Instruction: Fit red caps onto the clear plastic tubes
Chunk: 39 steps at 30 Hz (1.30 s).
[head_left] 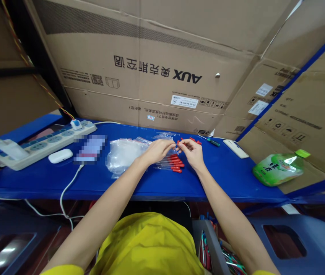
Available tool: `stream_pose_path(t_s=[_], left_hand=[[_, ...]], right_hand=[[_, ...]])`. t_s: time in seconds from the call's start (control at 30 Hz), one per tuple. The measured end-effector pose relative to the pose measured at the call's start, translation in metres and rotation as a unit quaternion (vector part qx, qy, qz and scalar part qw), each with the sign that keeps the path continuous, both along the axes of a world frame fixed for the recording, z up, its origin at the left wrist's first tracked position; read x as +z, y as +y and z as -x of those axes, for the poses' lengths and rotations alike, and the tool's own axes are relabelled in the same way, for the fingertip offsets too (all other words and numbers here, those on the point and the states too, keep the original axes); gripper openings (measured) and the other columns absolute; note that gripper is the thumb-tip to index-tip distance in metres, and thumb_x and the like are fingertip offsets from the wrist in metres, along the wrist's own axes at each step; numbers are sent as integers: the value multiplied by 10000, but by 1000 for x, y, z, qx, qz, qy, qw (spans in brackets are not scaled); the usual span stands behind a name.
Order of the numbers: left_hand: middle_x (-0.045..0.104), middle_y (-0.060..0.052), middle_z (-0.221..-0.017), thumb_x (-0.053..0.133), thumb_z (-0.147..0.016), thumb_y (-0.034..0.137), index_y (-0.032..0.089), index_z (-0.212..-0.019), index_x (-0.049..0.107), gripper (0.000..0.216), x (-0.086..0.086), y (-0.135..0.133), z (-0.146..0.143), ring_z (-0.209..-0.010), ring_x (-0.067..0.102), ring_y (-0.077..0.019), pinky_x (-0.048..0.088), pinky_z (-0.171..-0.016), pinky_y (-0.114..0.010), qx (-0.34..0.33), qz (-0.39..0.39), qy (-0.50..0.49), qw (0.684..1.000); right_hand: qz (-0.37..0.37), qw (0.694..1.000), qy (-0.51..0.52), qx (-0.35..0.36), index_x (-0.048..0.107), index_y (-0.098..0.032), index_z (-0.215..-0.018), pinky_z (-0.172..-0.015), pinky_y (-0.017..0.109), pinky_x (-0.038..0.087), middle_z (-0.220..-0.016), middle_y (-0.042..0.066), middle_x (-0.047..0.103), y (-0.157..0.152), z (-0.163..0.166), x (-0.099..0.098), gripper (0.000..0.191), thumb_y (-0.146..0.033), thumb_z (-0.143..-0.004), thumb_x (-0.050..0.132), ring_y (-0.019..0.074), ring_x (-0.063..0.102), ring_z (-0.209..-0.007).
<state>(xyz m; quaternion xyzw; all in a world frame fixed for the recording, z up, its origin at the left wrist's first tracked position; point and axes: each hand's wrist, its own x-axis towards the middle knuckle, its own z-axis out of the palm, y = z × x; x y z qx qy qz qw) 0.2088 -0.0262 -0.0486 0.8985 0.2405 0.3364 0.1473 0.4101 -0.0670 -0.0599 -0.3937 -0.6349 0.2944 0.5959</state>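
Red-capped piece [178,143] pinched between both hands, just above the blue counter [231,172].
My left hand [158,150] and right hand [192,151] meet fingertip to fingertip, the fingers of each pressed on the red-capped piece. I judge its long axis runs left to right between them. The loose red-capped row [176,164] lies just beneath, toward me.

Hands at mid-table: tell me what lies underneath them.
Beneath the left hand and right hand lies a row of red-tipped clear pieces on the blue table. The hands cover the row's far end; what their fingertips pinch is too small to tell.
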Motion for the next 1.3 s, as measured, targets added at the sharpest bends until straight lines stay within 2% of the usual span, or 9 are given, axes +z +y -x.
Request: stream_pose_path(t_s=[0.13,0.3,0.5,0.77,0.93,1.03,1.1,1.2,1.3], left_hand=[[764,-52,-980,337,-1136,370,195,-988,694,425,0,0,-1,-856,687,-174,449,-798,-261,-25,17,-26,999],[764,-48,-982,368,-1127,370,210,-1019,699,383,-1,2,2,-856,689,-185,439,-779,-266,-3,-6,-2,1000],[762,-54,-986,363,-1129,365,213,-1023,697,382,-2,2,4,-883,698,-199,434,-764,-274,11,-43,11,999],[758,-61,-963,392,-1119,355,214,-1000,705,364,-1,0,5,-889,705,-211,434,-721,-271,47,-54,61,996],[770,-62,-1062,385,-1125,370,221,-1080,713,363,0,0,4,-980,712,-204,478,-819,-281,20,-49,12,999],[767,-60,-1091,402,-1123,401,220,-1081,713,362,0,0,4,-1006,709,-207,481,-843,-287,24,-44,0,999],[766,-51,-1097,410,-1120,424,226,-1084,711,362,0,0,4,-1003,706,-207,473,-831,-283,31,-38,7,999],[768,-31,-1072,386,-1126,445,244,-1102,704,377,0,-1,6,-961,705,-203,451,-788,-270,42,-18,32,998],[760,-25,-1027,344,-1135,430,246,-1102,693,396,0,-1,7,-918,697,-203,430,-764,-269,42,-3,50,998]], right_hand=[[-2,1000,9,-2,723,-223,-889,-662,313,618,-756,24,774,-1,3,1,309,-522,-876,799,168,715,-633],[5,999,28,-14,792,-211,-873,-626,332,628,-766,41,800,0,0,0,292,-484,-801,868,179,715,-602],[12,999,44,-6,823,-206,-868,-619,355,644,-760,44,807,2,-1,-5,285,-461,-763,895,225,768,-675],[-15,1000,-19,-15,833,-245,-909,-681,402,670,-839,47,820,-1,-5,-10,227,-456,-826,849,262,792,-775],[-5,999,-11,-30,805,-237,-920,-691,382,653,-869,54,813,4,-3,-11,295,-505,-806,856,252,780,-788],[16,1000,-4,-17,790,-241,-1022,-734,359,646,-950,50,816,7,-5,-9,377,-507,-771,882,234,779,-836],[30,1000,-5,-2,784,-241,-1056,-739,345,637,-922,39,812,8,-8,-8,398,-499,-770,884,220,775,-821],[38,999,-14,16,787,-229,-989,-713,330,618,-812,27,799,7,-12,-5,331,-494,-804,859,209,764,-759],[40,999,-12,17,788,-222,-959,-695,336,615,-810,38,809,4,-13,-1,323,-499,-806,856,222,773,-761]])
